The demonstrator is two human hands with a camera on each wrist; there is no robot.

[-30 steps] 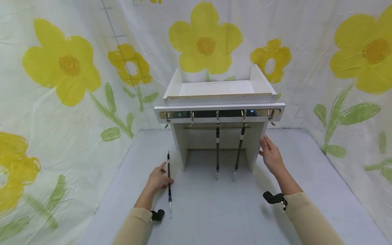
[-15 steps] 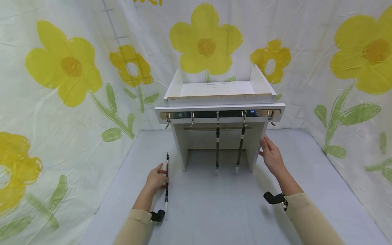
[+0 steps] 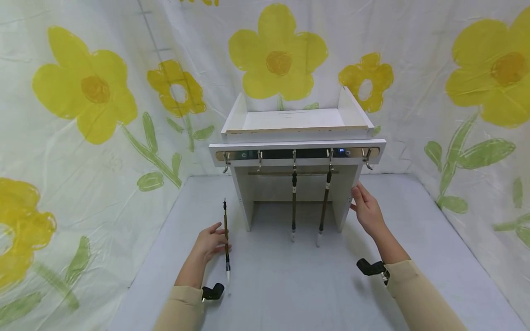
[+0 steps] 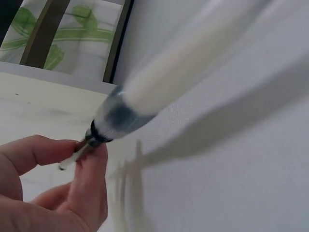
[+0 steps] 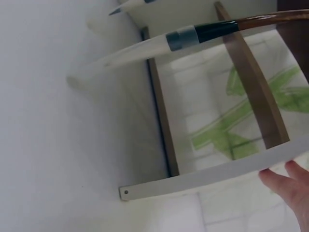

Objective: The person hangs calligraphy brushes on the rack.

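In the head view my left hand (image 3: pixel 206 243) is low over the table, left of a white hook rack (image 3: pixel 298 162). It pinches a calligraphy brush (image 3: pixel 225 219) by the shaft between thumb and fingers. The brush stands steep, hanging loop up and white bristles down; the left wrist view shows its bristles (image 4: pixel 169 77) close up, blurred. My right hand (image 3: pixel 368 214) touches the outside of the rack's right side panel (image 3: pixel 349 197) with its fingertips. Two more brushes hang from the rack, a middle brush (image 3: pixel 294 202) and a right-hand brush (image 3: pixel 325 202).
A metal rail (image 3: pixel 273 154) along the rack's front carries several hooks, and the leftmost hook (image 3: pixel 226 162) and its neighbour bear nothing. An open white shelf (image 3: pixel 294 119) tops the rack. A flower-painted sheet (image 3: pixel 186 138) hangs behind the table (image 3: pixel 290 285).
The brush in my left hand has tilted a little, its upper end shifting left and upward. Hanging brushes sway slightly. My right hand has stayed at the panel.
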